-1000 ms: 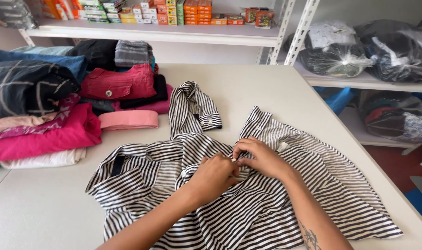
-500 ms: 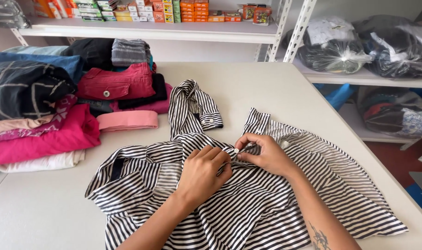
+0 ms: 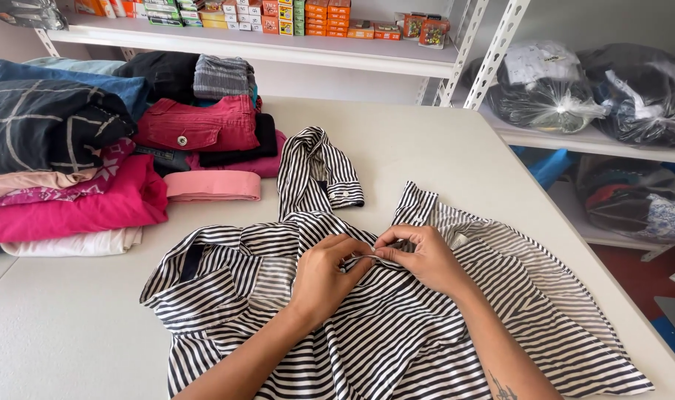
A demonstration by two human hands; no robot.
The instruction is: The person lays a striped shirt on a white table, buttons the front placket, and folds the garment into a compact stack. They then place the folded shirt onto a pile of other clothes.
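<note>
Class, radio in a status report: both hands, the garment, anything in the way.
Left hand and right hand both pinching the front of the striped shirt. Shirt spread flat on white table. Folded clothes pile off left, not obstructing.

A black-and-white striped shirt (image 3: 367,326) lay spread flat on the counter (image 3: 71,333), one cuffed sleeve stretched away, front placket pinched together.

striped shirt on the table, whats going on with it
A person has a black-and-white striped shirt spread on a white table. The left hand and right hand meet at the middle of its front, fingertips pinching the fabric together, apparently at the button line. One sleeve lies stretched away from the person. Folded clothes are stacked to the left, and bagged items sit on shelves to the right.
</note>
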